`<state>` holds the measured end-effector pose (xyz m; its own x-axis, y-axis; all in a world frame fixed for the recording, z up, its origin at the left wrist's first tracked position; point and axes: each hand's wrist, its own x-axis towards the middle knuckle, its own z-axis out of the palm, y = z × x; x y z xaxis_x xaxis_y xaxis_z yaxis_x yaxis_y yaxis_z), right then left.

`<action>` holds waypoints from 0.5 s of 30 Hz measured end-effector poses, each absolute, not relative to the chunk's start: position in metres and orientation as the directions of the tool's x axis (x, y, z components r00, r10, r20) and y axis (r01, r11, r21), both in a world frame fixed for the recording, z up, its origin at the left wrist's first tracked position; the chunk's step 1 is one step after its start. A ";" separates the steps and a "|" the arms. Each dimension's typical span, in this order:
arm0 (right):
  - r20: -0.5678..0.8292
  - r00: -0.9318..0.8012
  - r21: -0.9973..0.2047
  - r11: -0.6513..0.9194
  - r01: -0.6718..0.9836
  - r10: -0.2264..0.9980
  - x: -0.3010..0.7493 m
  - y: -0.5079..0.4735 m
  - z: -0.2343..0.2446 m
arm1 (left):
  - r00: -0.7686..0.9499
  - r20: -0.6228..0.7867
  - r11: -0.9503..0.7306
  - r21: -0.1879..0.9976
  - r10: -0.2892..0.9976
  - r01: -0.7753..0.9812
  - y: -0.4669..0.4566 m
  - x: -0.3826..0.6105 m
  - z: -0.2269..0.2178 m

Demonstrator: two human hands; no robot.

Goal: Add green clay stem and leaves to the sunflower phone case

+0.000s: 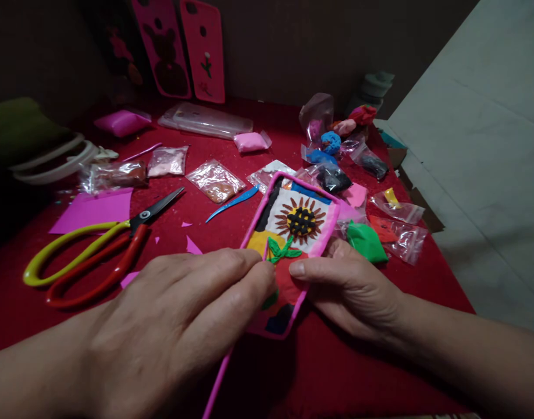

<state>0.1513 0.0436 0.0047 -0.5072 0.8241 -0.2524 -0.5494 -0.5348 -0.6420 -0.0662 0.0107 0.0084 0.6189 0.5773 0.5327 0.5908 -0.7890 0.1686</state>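
Note:
My right hand (354,285) grips a pink-rimmed phone case (287,270) along its right edge, with the thumb on the front. The case is tilted and decorated with coloured clay patches. A clay sunflower (301,222) with a black and yellow centre and brown petals sits on its white patch, above green clay leaves (283,250). Across the lower left of the case lies my left hand (184,314), its fingers closed around a thin pink modelling tool (221,378). The tool's tip shows beside the leaves. My left fingers hide part of the case.
Scissors (136,224) with yellow and red handles lie at left, near a magenta sheet (95,210). A blue modelling tool (232,202) rests behind the case. Several clay packets surround it, including a green one (366,241). Decorated cases (203,52) lean at the back.

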 end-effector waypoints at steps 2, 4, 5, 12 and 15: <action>-0.248 -0.508 -0.642 -0.532 -0.552 0.825 0.152 0.043 0.005 | 0.662 0.497 -0.798 0.113 0.561 0.592 0.011 -0.070 0.010; -0.247 -0.503 -0.647 -0.527 -0.551 0.828 0.152 0.043 0.005 | 0.652 0.485 -0.780 0.108 0.583 0.617 0.009 -0.075 0.010; -0.249 -0.501 -0.649 -0.527 -0.549 0.829 0.152 0.043 0.005 | 0.633 0.488 -0.765 0.120 0.600 0.633 0.008 -0.076 0.010; -0.277 -0.476 -0.648 -0.528 -0.549 0.835 0.151 0.044 0.005 | 0.550 0.490 -0.694 0.173 0.677 0.699 0.000 -0.075 0.007; -0.272 -0.479 -0.653 -0.526 -0.546 0.835 0.151 0.044 0.005 | 0.554 0.485 -0.695 0.172 0.676 0.698 0.001 -0.076 0.006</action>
<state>0.1512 0.0443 0.0048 -0.4786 0.8348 -0.2721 -0.5458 -0.5256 -0.6526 -0.0756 0.0007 0.0058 0.5543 0.6763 0.4851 0.6977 -0.6954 0.1723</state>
